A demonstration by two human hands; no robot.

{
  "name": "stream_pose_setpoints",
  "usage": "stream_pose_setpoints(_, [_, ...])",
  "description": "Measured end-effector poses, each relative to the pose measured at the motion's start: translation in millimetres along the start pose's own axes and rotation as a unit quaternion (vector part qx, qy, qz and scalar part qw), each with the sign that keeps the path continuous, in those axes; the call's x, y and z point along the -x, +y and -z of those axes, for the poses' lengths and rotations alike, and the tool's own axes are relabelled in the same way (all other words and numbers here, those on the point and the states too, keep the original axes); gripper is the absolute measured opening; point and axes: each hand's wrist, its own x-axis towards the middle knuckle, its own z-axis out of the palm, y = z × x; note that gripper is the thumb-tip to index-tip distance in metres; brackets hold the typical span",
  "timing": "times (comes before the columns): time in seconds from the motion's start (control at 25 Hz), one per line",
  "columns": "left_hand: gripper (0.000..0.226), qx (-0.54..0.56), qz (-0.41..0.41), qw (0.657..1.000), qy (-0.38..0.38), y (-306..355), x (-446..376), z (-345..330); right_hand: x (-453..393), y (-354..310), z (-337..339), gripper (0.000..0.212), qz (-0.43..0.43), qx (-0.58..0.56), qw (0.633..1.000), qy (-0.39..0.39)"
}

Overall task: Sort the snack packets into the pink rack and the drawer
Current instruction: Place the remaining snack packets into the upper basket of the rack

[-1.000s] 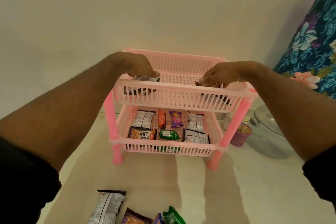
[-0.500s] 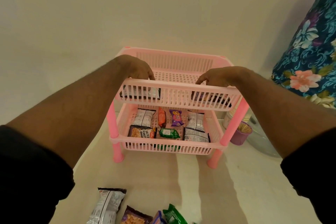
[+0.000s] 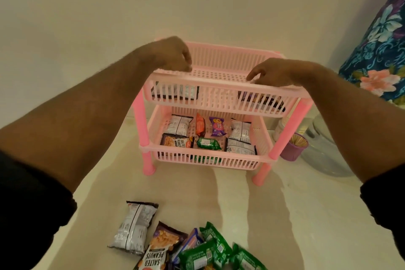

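Observation:
A two-tier pink rack stands on the pale counter by the wall. My left hand and my right hand hover over its top tier's front rim, fingers loose, holding nothing. Below the left hand a silver packet lies in the top tier; a dark packet lies at its right end. The lower tier holds several packets, among them salted peanuts and a green packet. Near the front edge lie a silver packet, a peanut packet and green packets.
A purple cup of toothpicks stands right of the rack, next to a clear lidded container. Floral fabric fills the far right. The wall runs close behind the rack.
Both hands have let go of the packets they set in the top tier and have lifted out above its front rim. The view has tilted down, showing more loose packets.

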Motion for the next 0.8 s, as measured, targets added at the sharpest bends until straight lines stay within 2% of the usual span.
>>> stream_pose_setpoints(0.08, [0.018, 0.035, -0.039, 0.993, 0.104, 3.8, 20.7, -4.2, 13.8, -5.8, 3.2, 0.032, 0.016, -0.020, 0.998, 0.054])
stream_pose_setpoints(0.2, [0.016, 0.080, -0.078, 0.972, 0.206, 7.8, 59.8, -21.7, 35.7, -17.3, 0.6, 0.026, 0.042, -0.034, 0.986, 0.156])
stream_pose_setpoints(0.32, [0.011, 0.139, -0.073, 0.954, 0.257, 3.2, 98.3, -47.7, 64.9, -33.7, -17.7, 0.020, 0.076, -0.085, 0.965, 0.237])
stream_pose_setpoints(0.44, [0.008, 0.180, -0.065, 0.944, 0.269, -11.7, 137.9, -84.2, 96.1, -53.8, -52.5, 0.017, 0.120, -0.137, 0.941, 0.286])
stream_pose_setpoints(0.56, [0.007, 0.185, -0.045, 0.951, 0.243, -38.9, 171.6, -132.3, 117.8, -74.8, -101.6, 0.017, 0.155, -0.165, 0.936, 0.271])
stream_pose_setpoints(0.68, [0.006, 0.176, 0.033, 0.968, 0.177, -73.2, 196.4, -183.1, 126.3, -99.4, -159.4, 0.024, 0.184, -0.168, 0.949, 0.193])
stream_pose_setpoints(0.8, [0.011, 0.132, 0.104, 0.973, 0.156, -107.7, 216.6, -225.1, 129.6, -123.5, -216.5, 0.026, 0.210, -0.153, 0.961, 0.098])
